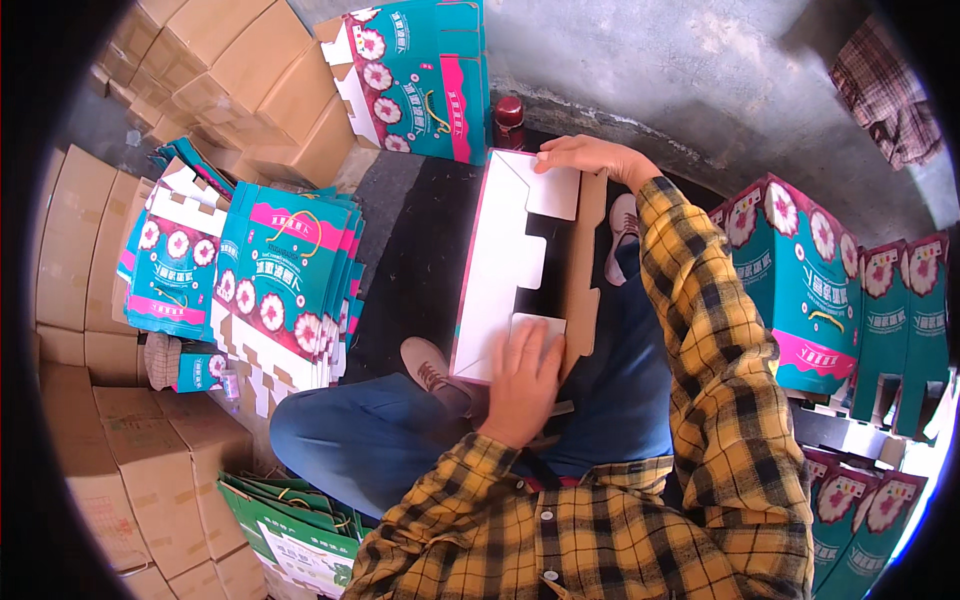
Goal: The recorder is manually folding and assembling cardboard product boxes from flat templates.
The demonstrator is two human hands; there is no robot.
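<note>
A folding carton (pixel 494 250) stands between my legs with its open bottom up. Its white and brown flaps are part folded in, and a dark gap shows through the middle. My left hand (pixel 522 385) lies with fingers stretched out on the near white flap, pressing it inward. At the far end my right hand (pixel 592 160) grips the carton's edge beside the far white flap, its fingertips near the far left corner. A brown side flap (pixel 583 260) sticks up along the carton's right side.
Flat teal printed cartons (pixel 285 265) lie stacked at left, with another flat sheet (pixel 420 85) against the wall. Set-up teal boxes (pixel 812 285) stand at right. Brown cartons (pixel 150 470) line the left side; green bags (pixel 295 530) are near. A red flask (pixel 508 122) stands by the wall.
</note>
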